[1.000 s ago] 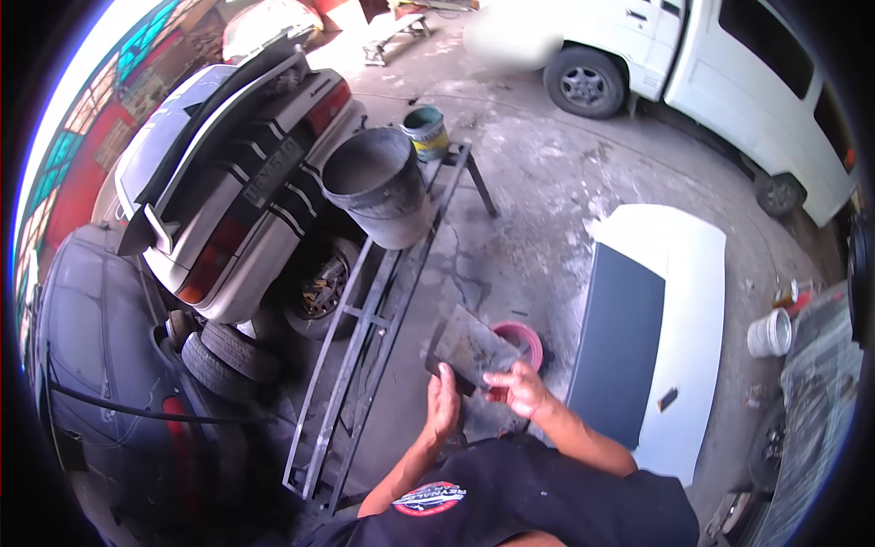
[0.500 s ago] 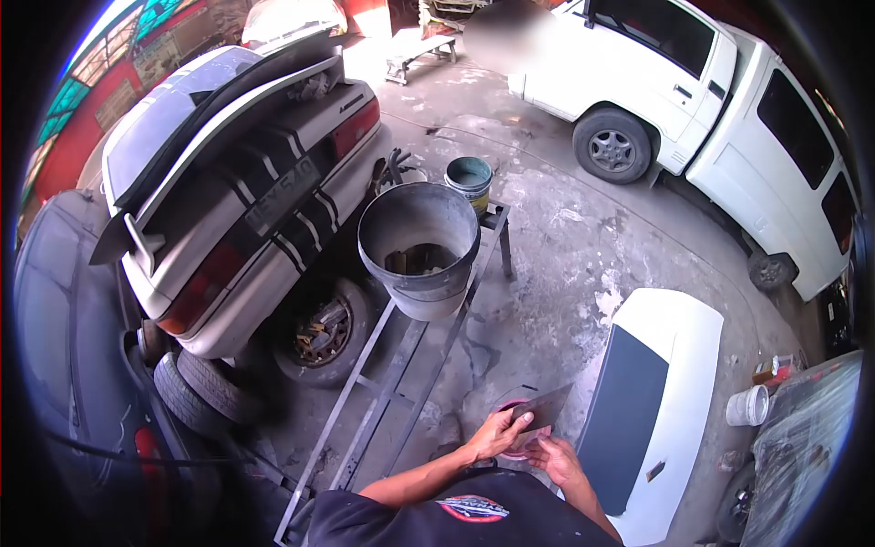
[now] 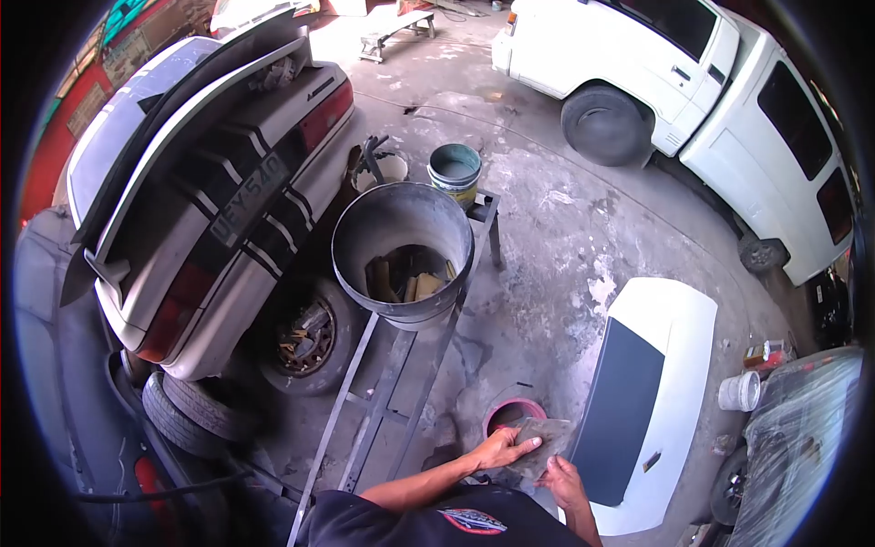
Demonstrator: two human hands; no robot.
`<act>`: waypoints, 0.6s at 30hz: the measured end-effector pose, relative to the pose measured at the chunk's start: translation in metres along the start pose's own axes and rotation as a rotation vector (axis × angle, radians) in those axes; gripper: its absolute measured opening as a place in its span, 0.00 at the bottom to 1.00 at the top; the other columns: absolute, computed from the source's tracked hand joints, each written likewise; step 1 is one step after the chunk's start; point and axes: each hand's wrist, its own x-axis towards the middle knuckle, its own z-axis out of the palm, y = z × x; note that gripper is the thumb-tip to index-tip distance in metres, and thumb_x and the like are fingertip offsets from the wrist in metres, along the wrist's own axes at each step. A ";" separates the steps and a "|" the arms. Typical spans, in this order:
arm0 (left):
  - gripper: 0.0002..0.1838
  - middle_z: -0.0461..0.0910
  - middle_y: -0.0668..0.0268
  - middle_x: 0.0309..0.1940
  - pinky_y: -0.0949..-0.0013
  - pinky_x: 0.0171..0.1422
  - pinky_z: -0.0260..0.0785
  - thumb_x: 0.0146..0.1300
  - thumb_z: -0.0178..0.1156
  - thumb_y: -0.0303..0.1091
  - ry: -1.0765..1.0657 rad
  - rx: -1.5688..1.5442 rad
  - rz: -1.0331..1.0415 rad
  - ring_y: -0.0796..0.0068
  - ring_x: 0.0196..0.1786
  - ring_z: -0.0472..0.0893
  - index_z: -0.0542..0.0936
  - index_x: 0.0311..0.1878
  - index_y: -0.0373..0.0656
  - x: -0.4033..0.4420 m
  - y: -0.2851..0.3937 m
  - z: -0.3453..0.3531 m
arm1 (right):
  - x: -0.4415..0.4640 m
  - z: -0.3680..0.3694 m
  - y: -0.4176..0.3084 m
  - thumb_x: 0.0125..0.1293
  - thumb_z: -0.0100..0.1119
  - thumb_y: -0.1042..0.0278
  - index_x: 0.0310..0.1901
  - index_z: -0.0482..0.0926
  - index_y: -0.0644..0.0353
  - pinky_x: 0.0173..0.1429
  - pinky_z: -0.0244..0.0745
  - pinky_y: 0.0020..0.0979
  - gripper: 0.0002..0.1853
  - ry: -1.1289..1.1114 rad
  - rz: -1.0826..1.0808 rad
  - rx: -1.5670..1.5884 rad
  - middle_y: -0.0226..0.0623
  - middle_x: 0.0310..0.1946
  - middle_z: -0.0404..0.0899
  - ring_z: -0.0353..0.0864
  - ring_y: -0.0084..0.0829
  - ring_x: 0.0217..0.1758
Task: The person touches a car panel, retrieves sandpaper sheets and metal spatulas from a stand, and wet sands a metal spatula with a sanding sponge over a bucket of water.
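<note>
Sheet [image 3: 553, 438] turned flatter in L hand [image 3: 499, 448], over patchy flr [image 3: 547, 264], vehs [image 3: 606, 56] both sides.

Thin grey-brown sheet [image 3: 552, 436], mottled, dirty-looking face, roughly straight far edge. Held up off the floor, near side of scene, right of center. Broad face turned up, tilt unclear. Left hand [image 3: 498, 449] grips its left side, thumb over the top face; right hand [image 3: 567, 484] is at its near right edge, fingers bent. Near edge partly hidden and blurred; can't tell the material.
</note>
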 end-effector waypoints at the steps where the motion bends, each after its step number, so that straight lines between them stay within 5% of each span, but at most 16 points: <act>1: 0.22 0.83 0.71 0.44 0.72 0.53 0.71 0.74 0.54 0.47 -0.007 0.037 0.014 0.84 0.46 0.77 0.78 0.59 0.39 0.004 -0.007 -0.005 | 0.001 0.009 -0.005 0.78 0.44 0.58 0.51 0.73 0.60 0.41 0.82 0.34 0.15 -0.033 0.013 -0.033 0.37 0.41 0.81 0.83 0.28 0.37; 5: 0.22 0.83 0.70 0.46 0.71 0.57 0.70 0.75 0.54 0.46 0.069 0.067 -0.010 0.82 0.47 0.77 0.77 0.61 0.39 -0.001 0.011 -0.032 | 0.013 0.019 -0.023 0.77 0.49 0.59 0.52 0.75 0.64 0.41 0.81 0.31 0.16 -0.060 -0.032 -0.210 0.38 0.39 0.82 0.84 0.28 0.37; 8: 0.29 0.84 0.60 0.31 0.64 0.41 0.73 0.69 0.57 0.57 0.506 0.238 0.060 0.75 0.36 0.80 0.83 0.42 0.34 0.007 -0.034 -0.065 | 0.029 0.025 -0.043 0.75 0.52 0.62 0.57 0.76 0.66 0.41 0.79 0.27 0.17 0.005 -0.101 -0.449 0.39 0.40 0.83 0.83 0.27 0.39; 10: 0.31 0.83 0.53 0.29 0.58 0.38 0.70 0.67 0.57 0.58 0.787 0.185 0.111 0.69 0.32 0.79 0.81 0.37 0.31 -0.028 0.002 -0.065 | 0.053 0.012 -0.047 0.75 0.53 0.64 0.57 0.76 0.65 0.42 0.78 0.26 0.16 0.009 -0.110 -0.503 0.39 0.42 0.83 0.83 0.26 0.39; 12: 0.29 0.81 0.50 0.28 0.56 0.40 0.70 0.68 0.56 0.55 0.972 0.411 -0.117 0.65 0.33 0.79 0.78 0.33 0.31 -0.061 -0.014 -0.084 | 0.088 0.006 -0.042 0.74 0.53 0.63 0.56 0.76 0.64 0.41 0.77 0.26 0.16 -0.045 -0.037 -0.575 0.37 0.41 0.83 0.81 0.25 0.37; 14: 0.20 0.83 0.60 0.33 0.63 0.41 0.72 0.69 0.58 0.45 1.131 0.101 0.114 0.73 0.36 0.79 0.79 0.41 0.33 -0.096 -0.039 -0.091 | 0.129 0.020 -0.043 0.74 0.54 0.63 0.56 0.77 0.63 0.40 0.77 0.25 0.15 -0.138 -0.050 -0.684 0.35 0.39 0.83 0.80 0.22 0.37; 18: 0.17 0.82 0.68 0.38 0.70 0.46 0.71 0.70 0.51 0.37 1.292 -0.050 0.120 0.79 0.40 0.77 0.80 0.51 0.35 -0.160 -0.046 -0.111 | 0.159 0.102 -0.106 0.72 0.58 0.64 0.52 0.80 0.64 0.41 0.75 0.23 0.14 -0.192 -0.400 -0.728 0.29 0.35 0.83 0.79 0.17 0.36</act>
